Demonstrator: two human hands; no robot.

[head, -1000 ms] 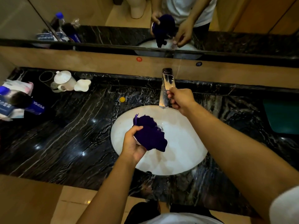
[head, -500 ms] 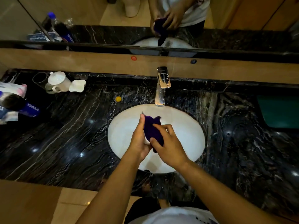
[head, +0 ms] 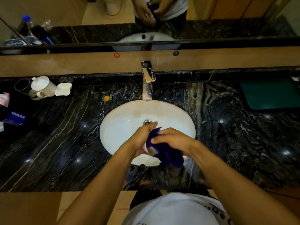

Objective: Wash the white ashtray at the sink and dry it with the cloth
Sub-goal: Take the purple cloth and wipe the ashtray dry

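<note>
Over the front part of the white oval sink, my left hand grips the white ashtray; only a small pale edge of it shows under the cloth. My right hand presses the dark purple cloth against the ashtray, and the cloth's loose end hangs toward the sink's front rim. The two hands are close together with the cloth between them. The chrome tap stands behind the sink with no water visible.
A black marble counter surrounds the sink. At back left stand a white lidded cup, a small white dish and a blue Pepsi bottle. A green tray lies at back right. A mirror runs behind.
My right hand left the tap and came down onto the cloth. Both hands have since drawn nearer to the sink's front, and the cloth now hangs lower on the right.
</note>
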